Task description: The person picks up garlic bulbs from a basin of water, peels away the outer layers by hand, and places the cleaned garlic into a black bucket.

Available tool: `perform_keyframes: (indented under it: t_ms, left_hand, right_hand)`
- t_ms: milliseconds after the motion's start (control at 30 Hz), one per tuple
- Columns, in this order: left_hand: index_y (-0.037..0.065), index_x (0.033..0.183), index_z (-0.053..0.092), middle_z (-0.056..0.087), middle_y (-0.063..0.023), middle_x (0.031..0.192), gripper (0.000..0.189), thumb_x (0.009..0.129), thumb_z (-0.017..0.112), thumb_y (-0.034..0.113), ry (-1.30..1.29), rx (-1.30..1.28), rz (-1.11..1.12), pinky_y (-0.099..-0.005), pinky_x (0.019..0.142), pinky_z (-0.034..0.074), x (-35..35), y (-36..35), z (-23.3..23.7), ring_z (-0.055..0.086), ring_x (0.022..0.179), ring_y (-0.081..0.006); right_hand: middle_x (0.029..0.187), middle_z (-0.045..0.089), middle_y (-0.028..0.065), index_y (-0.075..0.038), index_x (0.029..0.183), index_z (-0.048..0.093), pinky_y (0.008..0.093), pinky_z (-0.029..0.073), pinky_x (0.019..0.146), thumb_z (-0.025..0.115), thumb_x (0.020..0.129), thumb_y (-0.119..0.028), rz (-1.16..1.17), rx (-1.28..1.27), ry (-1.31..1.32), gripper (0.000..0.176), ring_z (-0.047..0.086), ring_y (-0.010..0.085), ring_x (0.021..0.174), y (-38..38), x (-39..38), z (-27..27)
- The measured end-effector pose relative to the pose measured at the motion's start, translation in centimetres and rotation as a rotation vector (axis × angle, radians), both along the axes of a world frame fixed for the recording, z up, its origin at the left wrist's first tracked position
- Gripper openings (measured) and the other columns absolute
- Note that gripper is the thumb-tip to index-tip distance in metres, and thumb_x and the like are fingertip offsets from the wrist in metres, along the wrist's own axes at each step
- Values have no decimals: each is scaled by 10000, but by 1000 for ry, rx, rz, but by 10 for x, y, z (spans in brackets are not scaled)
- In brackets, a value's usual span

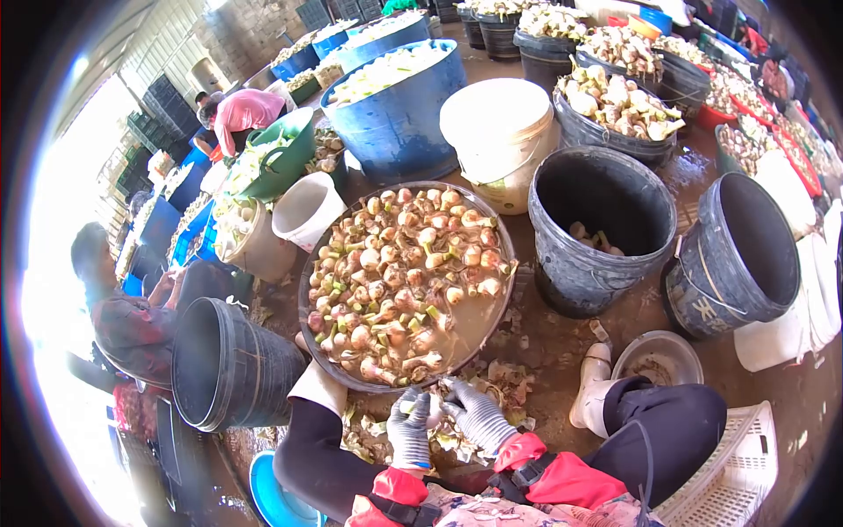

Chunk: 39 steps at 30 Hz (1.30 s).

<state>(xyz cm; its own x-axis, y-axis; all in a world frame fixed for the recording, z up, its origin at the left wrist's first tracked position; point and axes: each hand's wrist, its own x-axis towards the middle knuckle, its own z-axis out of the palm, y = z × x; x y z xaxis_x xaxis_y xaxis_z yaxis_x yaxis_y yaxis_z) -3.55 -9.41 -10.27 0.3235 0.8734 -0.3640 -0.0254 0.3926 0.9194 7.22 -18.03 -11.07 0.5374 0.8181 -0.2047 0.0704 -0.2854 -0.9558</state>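
Note:
My left hand (pixel 409 430) and my right hand (pixel 477 416), both in grey knit gloves, meet low in the picture on one small pale bulb (pixel 435 413). They hover over a heap of peeled skins (pixel 505 384) on the wet ground between my knees. Just beyond them stands a wide round basin (pixel 327 373) filled with murky water and several pinkish-white bulbs with green stubs.
Black buckets stand at right (pixel 597 224), far right (pixel 746 255) and lying at left (pixel 230 364). A white bucket (pixel 499 136), blue tub (pixel 399 101), metal bowl (pixel 657 356) and white crate (pixel 729 474) surround me. Other people sit at left (pixel 132 307) and behind (pixel 241 112).

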Motion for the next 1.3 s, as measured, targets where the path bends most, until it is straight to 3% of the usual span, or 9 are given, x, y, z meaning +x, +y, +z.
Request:
perform_keyframes:
  t_ms: [133, 333, 533, 633, 767, 867, 1000, 1167, 1300]
  left_hand:
    - [-19, 1063, 582, 612, -53, 965, 352, 797, 741, 148, 236, 389, -107, -267, 799, 488, 6, -15, 3, 580, 859, -133]
    - [36, 1203, 495, 570, -103, 1104, 645, 803, 651, 517, -353, -334, -268, -367, 894, 471, -7, 1, 0, 565, 1001, -225]
    - [171, 1293, 410, 494, -102, 1228, 770, 748, 564, 693, -437, -479, -247, -539, 980, 352, -14, 5, -17, 480, 1145, -298]
    - [165, 1409, 285, 415, -120, 1337, 912, 735, 543, 723, -415, -438, -245, -492, 1024, 325, -17, 9, -23, 406, 1245, -292]
    - [119, 1429, 238, 387, -132, 1365, 955, 748, 535, 717, -390, -262, -409, -441, 1050, 314, -17, 9, -30, 379, 1269, -283]
    - [54, 1363, 371, 491, -121, 1288, 719, 861, 559, 534, 76, -187, -463, -405, 932, 467, -19, 3, -14, 511, 1151, -253]
    - [49, 1296, 466, 554, -126, 1221, 488, 892, 578, 298, -346, -564, -361, -397, 875, 516, -22, 4, -11, 575, 1073, -252]
    - [66, 1290, 444, 522, -133, 1259, 523, 818, 611, 219, -547, -573, -371, -555, 970, 413, -18, -1, -3, 520, 1139, -325]
    - [70, 1175, 489, 554, -129, 1177, 445, 765, 619, 182, -617, -495, -297, -568, 1000, 368, -13, 2, 13, 512, 1141, -327]
  right_hand:
    - [1006, 611, 206, -81, 1282, 470, 350, 475, 812, 524, 858, -8, -69, -13, -247, 433, 605, 298, 888, 6, -6, -9]
    - [976, 610, 216, -67, 1230, 515, 348, 469, 772, 468, 887, -10, -150, -229, 72, 352, 607, 290, 851, -6, 18, -38]
    - [973, 627, 150, -62, 1263, 499, 291, 491, 762, 496, 911, -64, -155, -147, 143, 351, 607, 180, 909, -13, 23, -42]
    - [1058, 633, 51, -11, 1258, 520, 264, 465, 858, 577, 909, -147, -183, -2, 932, 379, 583, 157, 961, -14, 28, 8]
    - [1067, 634, 79, 9, 1162, 587, 255, 459, 874, 600, 883, -97, -185, 139, 600, 299, 579, 144, 961, -6, 12, -12]
    - [1060, 635, 87, 17, 1132, 592, 256, 456, 877, 589, 872, -71, -232, 175, 475, 275, 580, 144, 953, -7, 18, -16]
    - [1062, 623, 75, 23, 1125, 585, 259, 445, 887, 581, 871, -87, -253, 225, 411, 277, 570, 138, 953, -13, 27, 7]
    - [864, 594, 71, 36, 1121, 517, 309, 481, 825, 478, 914, -19, -418, 702, 1002, 217, 573, 161, 836, -10, 36, -12]
    - [942, 626, 111, 30, 1152, 516, 308, 474, 830, 518, 912, -69, -446, 258, 586, 260, 589, 179, 884, -24, 57, -19]
